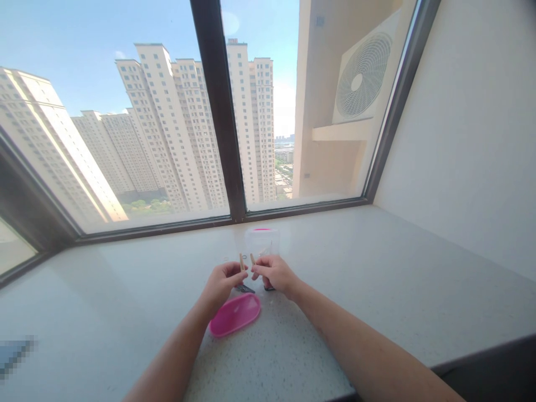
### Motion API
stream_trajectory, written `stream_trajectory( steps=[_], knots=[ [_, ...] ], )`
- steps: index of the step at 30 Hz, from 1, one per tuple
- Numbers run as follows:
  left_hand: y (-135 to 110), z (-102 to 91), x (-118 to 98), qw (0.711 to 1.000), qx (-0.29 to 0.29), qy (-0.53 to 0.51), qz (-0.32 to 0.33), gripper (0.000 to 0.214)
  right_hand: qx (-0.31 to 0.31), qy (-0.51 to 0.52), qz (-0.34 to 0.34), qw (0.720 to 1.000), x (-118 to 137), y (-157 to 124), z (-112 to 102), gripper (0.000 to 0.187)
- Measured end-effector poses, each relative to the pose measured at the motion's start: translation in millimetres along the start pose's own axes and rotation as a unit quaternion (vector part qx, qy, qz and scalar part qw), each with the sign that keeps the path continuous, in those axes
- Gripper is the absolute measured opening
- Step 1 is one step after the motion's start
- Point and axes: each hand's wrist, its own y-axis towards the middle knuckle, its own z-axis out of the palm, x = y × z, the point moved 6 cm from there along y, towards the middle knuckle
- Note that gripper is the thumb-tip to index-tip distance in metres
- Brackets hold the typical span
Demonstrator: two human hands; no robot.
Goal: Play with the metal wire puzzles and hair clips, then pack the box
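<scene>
from the head camera, two bare hands meet over a pale, finely speckled stone-like surface [355, 262] in front of a large window. the left hand [226, 281] pinches a slim, pale tan, wood-coloured stick [242, 262] between thumb and fingers, its upper end standing nearly upright above the grip. the right hand [274, 272] comes in from the other side, its thumb and fingers likewise pinching a short, light tan, wood-coloured piece [252, 259], which leans slightly toward the stick. the two pieces are close together, with a narrow gap between them. they are small in the view, so they may be halves of a clothes peg, but i cannot tell for sure.

just below the left hand's fingertips lies a dark grey, narrow, flat object [247, 289], partly covered. nearer the person, a bright pink, long oval, shallow plastic lid or tray [237, 315] rests at a slant on the surface, its left end beside the left forearm. beyond the hands, near the window, is a clear, see-through plastic container [262, 240] with some pink showing at its top; the right hand overlaps its lower part.

a dark brown window frame [218, 100] borders the glass. outside are tall cream-coloured apartment towers [163, 111] and a white outdoor fan unit [363, 78] on a ledge. a plain white wall [469, 123] rises at the right.
</scene>
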Motion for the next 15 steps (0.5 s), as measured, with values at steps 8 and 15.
stream_trajectory(
  steps=[8, 15],
  knots=[
    [-0.7, -3.2, -0.5, 1.000, -0.020, 0.002, -0.002, 0.026, -0.008, -0.010, 0.000, 1.000, 0.6, -1.0, -2.2, 0.019],
    [0.9, -6.0, 4.9, 0.999, -0.031, -0.009, -0.010, 0.030, -0.010, -0.018, 0.001, 1.000, -2.6, 0.4, -3.7, 0.022]
  ],
)
